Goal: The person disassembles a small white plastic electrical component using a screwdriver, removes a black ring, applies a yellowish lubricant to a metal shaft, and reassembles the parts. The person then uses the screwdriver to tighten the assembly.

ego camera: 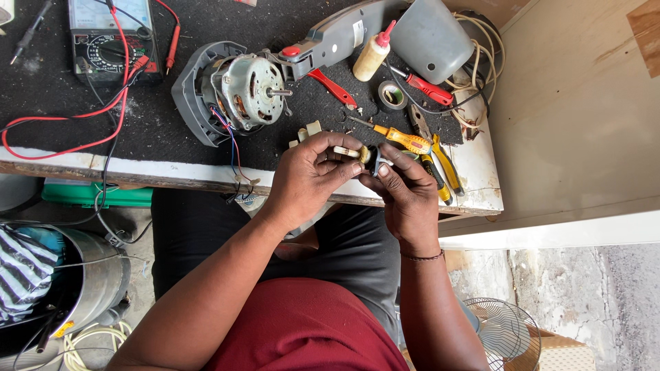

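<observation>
A black-topped workbench [172,130] is filling the upper view, and just over its near edge both hands are pinching a small pale and dark part [364,155], the left hand [309,178] and right hand [405,196] each closing fingertips on it. Just beyond it a yellow-handled screwdriver [405,141] and pliers [440,161] are lying, with a grey fan motor [240,89], an oil bottle [373,55] and a multimeter [113,38] sitting farther back.

Both hands meeting at centre, fingertips pinching together. Left hand [309,175] curling palm-down, thumb and fingers closing inward; right hand [407,196] angling up from below, fingers bunching toward the left. Forearms converging from the lap, elbows bending, wrists nearly touching.
</observation>
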